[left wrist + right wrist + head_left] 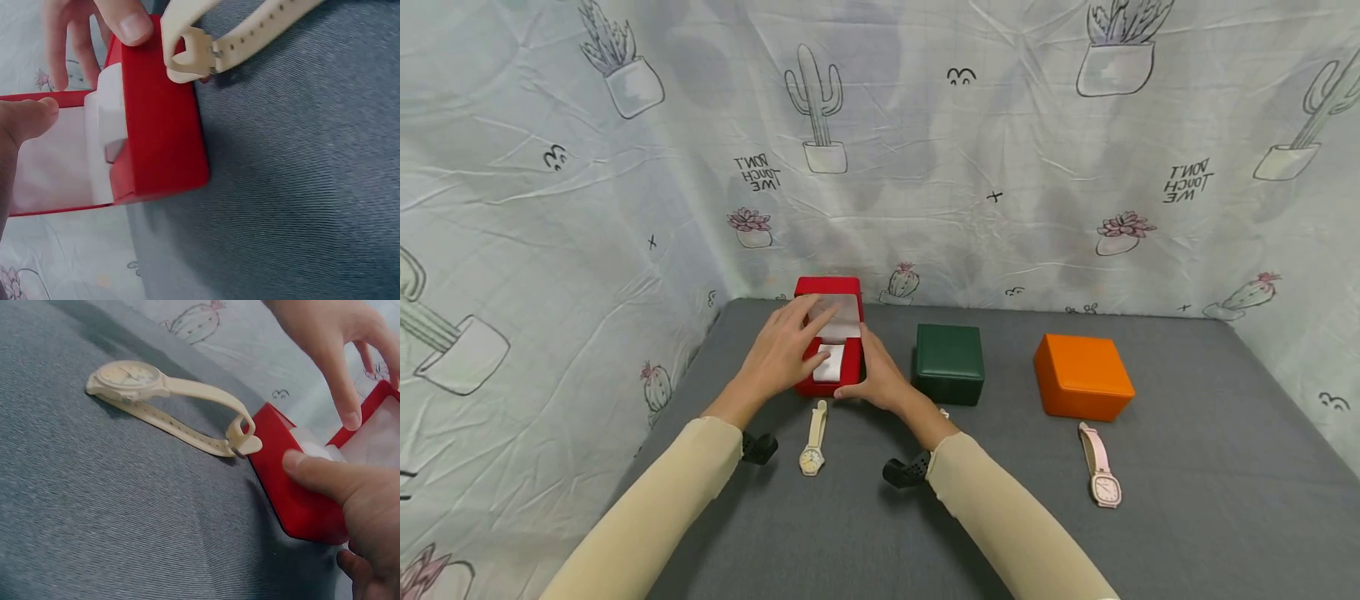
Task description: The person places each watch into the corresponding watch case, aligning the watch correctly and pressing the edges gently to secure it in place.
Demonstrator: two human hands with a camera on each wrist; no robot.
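Observation:
A red watch box [805,387] stands with its lid raised at the back of the table, a white cushion [829,364] inside. My right hand [886,377] grips the box's right side, its thumb [306,467] on the front face. Over the left side hovers my left hand [784,348], fingers spread and relaxed beside the lid; whether they touch it I cannot tell. It holds nothing. A cream watch [812,458] lies in front of the box, its buckle end close to the front face in the right wrist view.
To the right stand a closed green box [950,362] and a closed orange box [1084,377]. A pink watch [1099,471] lies before the orange one. Something small and pale [943,412] is mostly hidden behind my right wrist. Patterned cloth [925,167] hangs behind the grey table.

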